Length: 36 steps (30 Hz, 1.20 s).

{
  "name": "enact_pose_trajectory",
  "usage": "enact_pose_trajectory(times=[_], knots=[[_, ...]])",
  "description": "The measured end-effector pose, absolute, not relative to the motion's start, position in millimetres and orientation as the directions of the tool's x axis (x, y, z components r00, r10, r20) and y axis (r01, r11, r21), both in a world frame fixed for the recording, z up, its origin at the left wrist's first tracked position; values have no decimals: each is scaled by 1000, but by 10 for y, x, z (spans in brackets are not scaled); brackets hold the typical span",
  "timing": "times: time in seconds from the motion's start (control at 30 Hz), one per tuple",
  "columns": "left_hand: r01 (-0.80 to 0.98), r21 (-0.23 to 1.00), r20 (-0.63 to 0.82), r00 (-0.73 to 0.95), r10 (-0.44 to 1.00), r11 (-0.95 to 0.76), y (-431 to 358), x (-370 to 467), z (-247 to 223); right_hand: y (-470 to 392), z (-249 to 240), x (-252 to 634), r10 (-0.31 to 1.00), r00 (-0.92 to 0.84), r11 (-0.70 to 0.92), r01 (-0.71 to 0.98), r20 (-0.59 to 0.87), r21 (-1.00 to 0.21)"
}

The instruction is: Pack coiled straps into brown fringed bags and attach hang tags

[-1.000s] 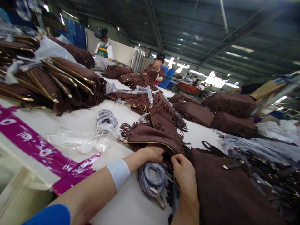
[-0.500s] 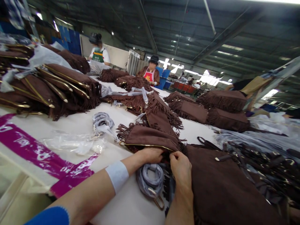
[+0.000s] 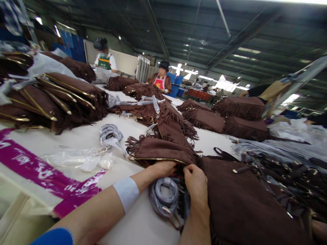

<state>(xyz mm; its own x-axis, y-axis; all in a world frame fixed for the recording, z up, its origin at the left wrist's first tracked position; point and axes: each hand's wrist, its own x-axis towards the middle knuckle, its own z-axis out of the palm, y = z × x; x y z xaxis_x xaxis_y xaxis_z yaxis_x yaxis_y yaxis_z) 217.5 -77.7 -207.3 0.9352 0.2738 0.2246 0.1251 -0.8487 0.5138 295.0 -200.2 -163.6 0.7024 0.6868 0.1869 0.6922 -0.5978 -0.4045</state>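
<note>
A brown fringed bag [image 3: 163, 148] lies in front of me with its gold zipper [image 3: 155, 159] undone along the near edge. My left hand [image 3: 166, 167] reaches into the bag's mouth, and its fingers are hidden inside. At the right end of the zipper, my right hand [image 3: 195, 178] is closed, thumb and fingers pinching the bag's edge. Between my forearms lies a coiled strap [image 3: 165, 197] in grey-blue wrapping with a gold clasp. A larger flat brown bag [image 3: 245, 200] lies right beside my right hand.
Piled brown bags with gold zippers [image 3: 68, 98] lie at the left. Another wrapped strap coil [image 3: 111, 134] and clear plastic bags [image 3: 76, 158] are nearby. Dark straps with metal fittings [image 3: 288, 180] heap at the right. Two co-workers [image 3: 160, 80] stand across the white table [image 3: 120, 175].
The view has shifted slightly, so the scene sits a little further left. Both hands stay at the bag's opening with hardly any movement.
</note>
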Motion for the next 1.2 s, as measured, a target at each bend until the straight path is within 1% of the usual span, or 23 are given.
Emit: enact_pose_trajectory(times=[0.07,0.2,0.3,0.43,0.5,0.67,0.77,0.83,0.9,1.03,1.1,1.2], knots=[[107,537,237,933,271,-837,-781,2180,-2078,-2003,-1639,2950,688,699,-597,697,194,-397],[6,642,216,958,188,-767,-756,2206,-2113,-2004,-1645,2952,680,705,-603,695,202,-393],[16,720,202,951,233,-694,-729,2215,-2144,-2005,-1643,2960,681,704,-599,693,200,-400],[54,779,167,943,289,-625,-756,2203,-2138,-2006,-1634,2970,677,705,-591,692,212,-414],[99,764,151,933,326,-638,-803,2202,-2108,-2005,-1632,2972,676,712,-599,682,192,-419],[247,651,144,889,435,-718,-924,2225,-2000,-2003,-1631,2974,684,710,-617,685,166,-387],[267,619,129,893,431,-739,-940,2228,-1969,-2002,-1616,2966,688,705,-616,692,169,-376],[248,609,152,896,418,-753,-924,2218,-1972,-1998,-1593,2948,691,708,-629,689,149,-360],[214,620,178,899,401,-755,-885,2199,-1987,-1990,-1565,2919,684,722,-658,674,108,-336],[149,701,176,911,372,-697,-761,2153,-2026,-1959,-1523,2850,650,758,-711,635,63,-303],[161,729,151,910,387,-665,-710,2143,-2044,-1940,-1516,2823,634,771,-727,621,60,-294],[173,746,157,892,423,-643,-687,2154,-2062,-1913,-1520,2797,611,790,-749,600,57,-280]])
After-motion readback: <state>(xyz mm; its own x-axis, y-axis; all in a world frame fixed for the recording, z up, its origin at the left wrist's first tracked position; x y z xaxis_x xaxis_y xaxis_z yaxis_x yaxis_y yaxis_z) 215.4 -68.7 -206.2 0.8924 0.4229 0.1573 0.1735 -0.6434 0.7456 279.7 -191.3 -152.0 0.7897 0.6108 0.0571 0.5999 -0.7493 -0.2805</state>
